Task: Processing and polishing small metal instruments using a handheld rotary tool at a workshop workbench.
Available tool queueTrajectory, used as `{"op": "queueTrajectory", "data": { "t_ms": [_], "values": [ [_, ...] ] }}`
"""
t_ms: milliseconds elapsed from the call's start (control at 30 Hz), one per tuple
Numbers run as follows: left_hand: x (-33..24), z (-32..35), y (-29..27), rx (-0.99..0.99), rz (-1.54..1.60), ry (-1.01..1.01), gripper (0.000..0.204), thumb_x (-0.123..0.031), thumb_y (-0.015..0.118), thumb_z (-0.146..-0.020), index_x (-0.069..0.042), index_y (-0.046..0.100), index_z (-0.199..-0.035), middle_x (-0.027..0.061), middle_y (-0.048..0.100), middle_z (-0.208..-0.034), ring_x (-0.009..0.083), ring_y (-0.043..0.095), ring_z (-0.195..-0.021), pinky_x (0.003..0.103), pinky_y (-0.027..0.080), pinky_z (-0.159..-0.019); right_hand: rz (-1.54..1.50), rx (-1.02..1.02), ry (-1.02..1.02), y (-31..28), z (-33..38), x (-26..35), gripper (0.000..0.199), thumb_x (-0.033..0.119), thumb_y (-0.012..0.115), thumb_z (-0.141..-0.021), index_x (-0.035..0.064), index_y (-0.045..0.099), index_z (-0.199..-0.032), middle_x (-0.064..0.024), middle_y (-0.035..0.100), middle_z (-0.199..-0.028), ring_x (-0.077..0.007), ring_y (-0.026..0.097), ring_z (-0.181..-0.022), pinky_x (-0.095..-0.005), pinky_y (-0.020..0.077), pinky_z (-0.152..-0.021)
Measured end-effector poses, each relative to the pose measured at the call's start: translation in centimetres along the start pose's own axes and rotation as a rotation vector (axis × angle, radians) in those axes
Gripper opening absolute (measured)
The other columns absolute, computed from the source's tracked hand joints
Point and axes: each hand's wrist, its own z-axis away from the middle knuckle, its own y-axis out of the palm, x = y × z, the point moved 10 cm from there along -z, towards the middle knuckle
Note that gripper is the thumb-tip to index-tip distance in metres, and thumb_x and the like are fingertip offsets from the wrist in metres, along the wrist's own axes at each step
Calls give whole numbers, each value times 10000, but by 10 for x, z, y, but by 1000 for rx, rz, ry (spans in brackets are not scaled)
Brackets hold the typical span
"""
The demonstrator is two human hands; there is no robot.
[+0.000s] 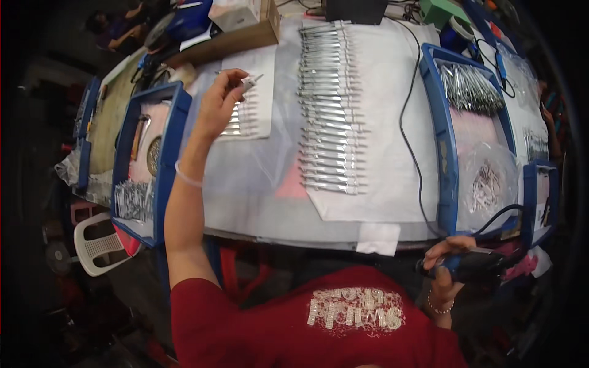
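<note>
In the head view, the left hand (219, 101) is stretched out over the far left part of the table (257, 208), fingers pinched shut around one small metal piece (251, 81) whose pointed end sticks out to the right; it hangs just above a short row of like pieces on a white sheet (261, 92), so it looks lined up with that row. A much longer row of metal pieces (331, 104) runs from the far edge toward the near edge on a larger white sheet (392, 122), each lying crosswise, probably so they can be counted or reached one by one. The right hand (446, 270) is low, below the near right edge of the table, curled closed around a dark hand tool (478, 265); its black cord (411, 135) snakes up across the table to the far edge. Blue trays sit at both ends: the left tray (169, 153) holds a heap of small metal parts at its near end, the right tray (438, 141) more parts and a clear bag. The tool's tip is hidden by the hand and the dark below the table, the far edge clutter is cut off, and the fisheye bends the table edges.
</note>
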Motion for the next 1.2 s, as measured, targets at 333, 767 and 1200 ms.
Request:
{"op": "queueTrajectory", "data": {
  "t_ms": [333, 767, 1200],
  "values": [
    [122, -130, -16, 362, -357, -7, 156, -21, 613, -794, -21, 609, -950, 58, 631, -848, 133, 575, -809, 279, 459, -764, -4, 59, 239, 26, -11, -17, 474, 93, 724, -746, 22, 424, -1105, -127, 636, -829, -140, 590, -682, -247, 483, -635],
    [160, -141, -13, 575, -276, -179, 151, -38, 623, -796, -14, 691, -929, 72, 655, -896, 146, 602, -840, 271, 476, -778, 160, 145, 239, 42, -23, -25, 462, 5, 706, -729, 4, 437, -1104, -107, 642, -826, -161, 627, -775, -257, 503, -714],
    [115, -107, -55, 57, -653, 232, 243, -117, 622, -820, -57, 659, -1053, 125, 642, -1016, 268, 627, -914, 334, 486, -827, 123, 107, 202, 16, 9, -38, 475, 37, 704, -740, 34, 448, -1140, -74, 629, -851, -142, 623, -816, -255, 499, -728]
  ]
}}
